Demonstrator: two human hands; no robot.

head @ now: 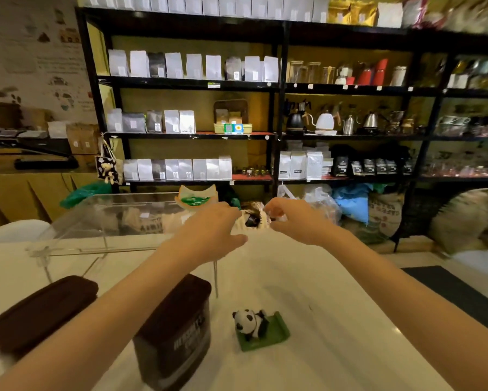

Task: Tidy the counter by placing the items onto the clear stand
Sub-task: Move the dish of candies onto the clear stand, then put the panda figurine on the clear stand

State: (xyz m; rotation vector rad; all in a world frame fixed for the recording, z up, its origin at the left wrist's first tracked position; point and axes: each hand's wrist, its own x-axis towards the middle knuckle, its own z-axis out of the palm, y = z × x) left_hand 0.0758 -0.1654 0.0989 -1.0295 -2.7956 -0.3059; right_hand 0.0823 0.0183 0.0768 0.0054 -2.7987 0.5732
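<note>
The clear stand [101,218] sits on the white counter [307,277] at the left-centre, with thin see-through legs. A cream and green packet [195,197] stands on its far right corner. My left hand [213,231] and my right hand [296,221] are stretched out beyond the stand's right end. Both hold a small clear packet with dark contents [254,219] between their fingertips. Near me on the counter stand a brown cocoa tin [175,328] and a panda figurine on a green base [255,327]. A dark brown pouch [39,309] lies at the left, partly under the stand.
Black shelving [276,86] full of white coffee bags, kettles and jars fills the back wall. Sacks and plastic bags [352,204] lie on the floor beyond the counter's far edge. A dark floor mat [457,289] lies at the right. A white chair back [14,231] is at the left.
</note>
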